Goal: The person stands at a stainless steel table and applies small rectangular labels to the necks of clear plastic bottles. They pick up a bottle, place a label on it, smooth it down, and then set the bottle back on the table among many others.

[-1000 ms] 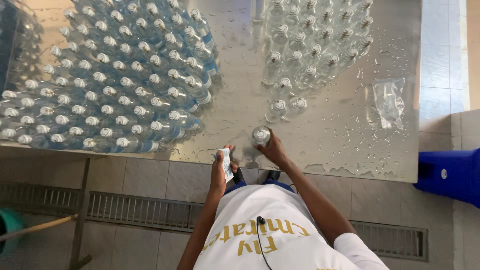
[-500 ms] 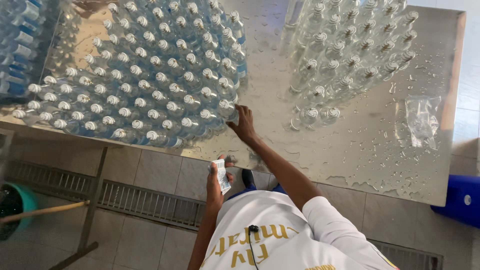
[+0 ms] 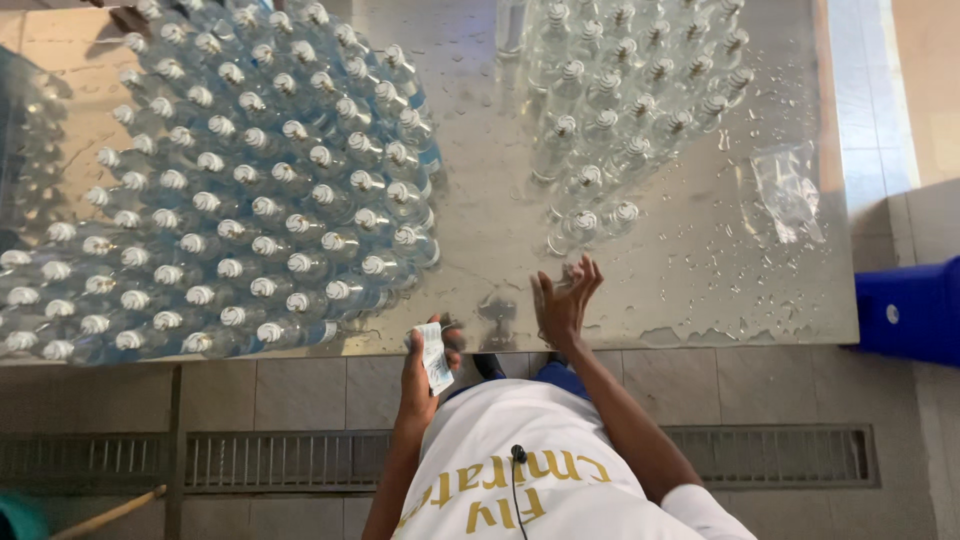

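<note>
My left hand (image 3: pixel 425 365) is closed around a small stack of white and blue labels (image 3: pixel 436 357), held over the near edge of the wet metal table (image 3: pixel 690 290). With fingers spread and nothing in it, my right hand (image 3: pixel 565 300) hovers above the table, just short of the nearest clear bottle (image 3: pixel 578 226). That bottle belongs to a cluster of several clear capped bottles (image 3: pixel 630 110) at the back right. A much larger block of blue-labelled bottles (image 3: pixel 250 190) fills the left of the table.
A crumpled clear plastic bag (image 3: pixel 788 190) lies on the table at the right. Beyond the right edge stands a blue bin (image 3: pixel 912 310). A floor drain grate (image 3: pixel 280 462) runs under the table, with a wooden stick (image 3: pixel 105 512) at the bottom left.
My right hand held a bottle, reached left to the edge of the labelled block, and has now swung back right, empty, toward the clear bottles. My left hand keeps the labels.
</note>
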